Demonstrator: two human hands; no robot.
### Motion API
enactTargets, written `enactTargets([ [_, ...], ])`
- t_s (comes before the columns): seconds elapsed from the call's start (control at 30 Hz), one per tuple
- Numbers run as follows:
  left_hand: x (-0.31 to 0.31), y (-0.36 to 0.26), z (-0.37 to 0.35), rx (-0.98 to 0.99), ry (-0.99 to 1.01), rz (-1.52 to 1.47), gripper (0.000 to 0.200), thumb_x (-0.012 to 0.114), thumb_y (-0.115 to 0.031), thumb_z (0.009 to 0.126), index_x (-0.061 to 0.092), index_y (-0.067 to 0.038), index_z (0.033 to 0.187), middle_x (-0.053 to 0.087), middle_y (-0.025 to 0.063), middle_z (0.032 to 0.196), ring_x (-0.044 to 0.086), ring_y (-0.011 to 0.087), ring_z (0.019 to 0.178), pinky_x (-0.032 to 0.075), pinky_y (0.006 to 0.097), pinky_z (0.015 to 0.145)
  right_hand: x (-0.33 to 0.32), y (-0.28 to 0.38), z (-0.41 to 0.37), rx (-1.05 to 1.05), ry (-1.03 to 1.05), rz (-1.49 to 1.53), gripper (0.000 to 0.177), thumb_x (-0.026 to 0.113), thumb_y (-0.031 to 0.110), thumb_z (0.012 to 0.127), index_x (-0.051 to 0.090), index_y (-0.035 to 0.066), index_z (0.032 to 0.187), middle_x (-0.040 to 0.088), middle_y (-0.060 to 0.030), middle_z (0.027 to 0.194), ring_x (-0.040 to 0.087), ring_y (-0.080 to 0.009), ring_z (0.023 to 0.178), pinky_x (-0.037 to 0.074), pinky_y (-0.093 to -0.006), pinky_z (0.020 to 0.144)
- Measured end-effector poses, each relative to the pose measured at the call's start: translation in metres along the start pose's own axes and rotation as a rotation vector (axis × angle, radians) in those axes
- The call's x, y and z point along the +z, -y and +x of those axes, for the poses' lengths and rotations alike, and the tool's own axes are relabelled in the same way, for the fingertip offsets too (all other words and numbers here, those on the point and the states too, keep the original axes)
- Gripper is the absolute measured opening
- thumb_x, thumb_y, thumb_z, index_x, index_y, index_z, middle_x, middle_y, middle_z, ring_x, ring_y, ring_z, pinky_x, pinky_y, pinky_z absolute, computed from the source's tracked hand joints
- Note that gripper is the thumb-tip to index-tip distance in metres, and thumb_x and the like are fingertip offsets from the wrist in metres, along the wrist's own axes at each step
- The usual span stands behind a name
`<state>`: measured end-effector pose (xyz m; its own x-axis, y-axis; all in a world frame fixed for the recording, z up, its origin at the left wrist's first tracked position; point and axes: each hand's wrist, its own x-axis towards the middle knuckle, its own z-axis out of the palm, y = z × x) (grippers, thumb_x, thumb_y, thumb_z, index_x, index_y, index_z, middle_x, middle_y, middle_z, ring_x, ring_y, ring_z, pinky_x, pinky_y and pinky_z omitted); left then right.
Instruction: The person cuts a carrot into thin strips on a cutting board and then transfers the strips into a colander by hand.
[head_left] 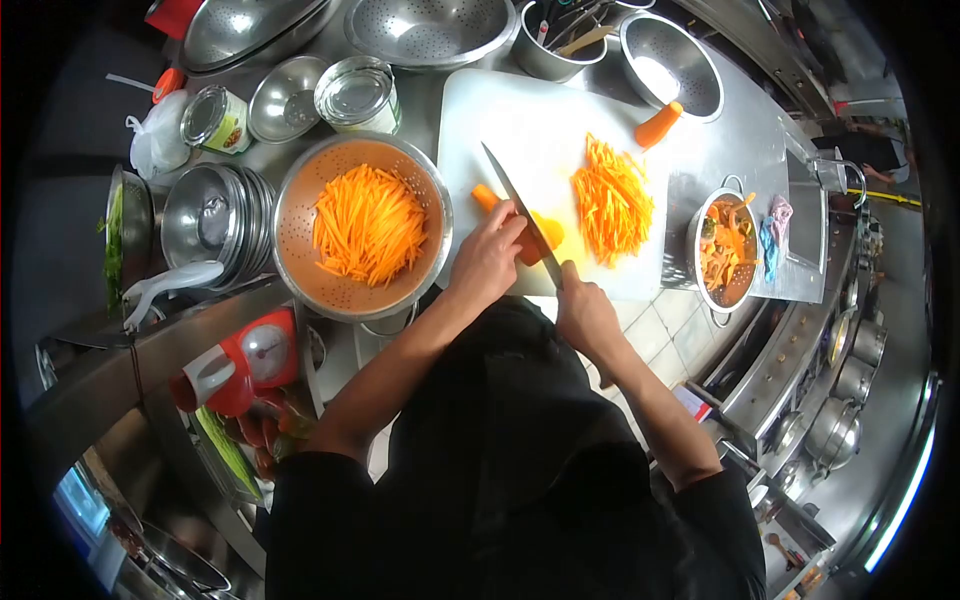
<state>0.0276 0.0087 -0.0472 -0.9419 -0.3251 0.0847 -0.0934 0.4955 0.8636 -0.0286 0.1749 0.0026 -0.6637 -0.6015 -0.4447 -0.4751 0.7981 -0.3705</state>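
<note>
My right hand (585,312) is wrapped round the handle of a long kitchen knife (512,190), whose blade lies slantwise over a white cutting board (470,120). Just left of the blade, the bent fingers of my left hand (488,258) press on a carrot (484,196); part of it is hidden beneath hand and knife. Orange slices (549,230) lie against the blade's right side. Further right on the board is a heap of carrot strips (612,205). A thick carrot piece (658,125) rests at the board's upper right edge.
Left of the board stands a metal colander (287,190) with carrot strips (370,225) inside. A smaller colander (697,240) at right holds peelings. Behind are cans (357,95), a large perforated bowl (430,30) and a utensil pot (545,62). Stacked bowls (210,215) stand far left.
</note>
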Motion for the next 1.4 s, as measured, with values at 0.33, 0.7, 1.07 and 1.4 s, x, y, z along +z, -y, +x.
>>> enactTargets([
  [0.33, 0.005, 0.006, -0.003, 0.028, -0.042, -0.008, 0.036, 0.062, 0.009, 0.074, 0.056, -0.001, 0.108, 0.051, 0.0153, 0.122, 0.058, 0.0384, 0.105, 0.049, 0.0435, 0.083, 0.032, -0.005, 0.01, -0.041, -0.085, 0.077, 0.023, 0.048, -0.003, 0.078, 0.039, -0.002, 0.1, 0.06, -0.0315, 0.069, 0.061, -0.0496, 0.069, 0.048, -0.057, 0.064],
  [0.7, 0.006, 0.007, -0.002, 0.038, -0.088, 0.035, 0.037, 0.061, 0.01, 0.072, 0.055, 0.0, 0.108, 0.05, 0.0161, 0.122, 0.057, 0.0401, 0.103, 0.048, 0.0454, 0.082, -0.007, 0.008, -0.027, 0.034, 0.01, 0.01, 0.026, 0.05, -0.002, 0.077, 0.039, -0.002, 0.101, 0.06, -0.0319, 0.07, 0.061, -0.0493, 0.069, 0.048, -0.0572, 0.065],
  [1.07, 0.002, 0.006, -0.002, 0.072, -0.087, 0.055, 0.035, 0.063, 0.009, 0.072, 0.055, 0.0, 0.105, 0.051, 0.0156, 0.121, 0.058, 0.0404, 0.098, 0.049, 0.0462, 0.078, 0.004, 0.012, -0.004, 0.026, -0.049, 0.048, 0.028, 0.049, -0.002, 0.076, 0.041, -0.003, 0.103, 0.061, -0.0344, 0.074, 0.062, -0.0511, 0.071, 0.048, -0.0584, 0.068],
  [1.4, 0.0, 0.005, -0.002, 0.061, -0.058, 0.012, 0.034, 0.067, 0.006, 0.072, 0.056, 0.0, 0.104, 0.053, 0.0149, 0.118, 0.059, 0.039, 0.098, 0.049, 0.0438, 0.078, 0.04, 0.003, 0.017, -0.015, -0.12, 0.081, 0.026, 0.048, -0.002, 0.078, 0.042, -0.003, 0.104, 0.06, -0.0321, 0.071, 0.062, -0.0487, 0.07, 0.048, -0.0569, 0.067],
])
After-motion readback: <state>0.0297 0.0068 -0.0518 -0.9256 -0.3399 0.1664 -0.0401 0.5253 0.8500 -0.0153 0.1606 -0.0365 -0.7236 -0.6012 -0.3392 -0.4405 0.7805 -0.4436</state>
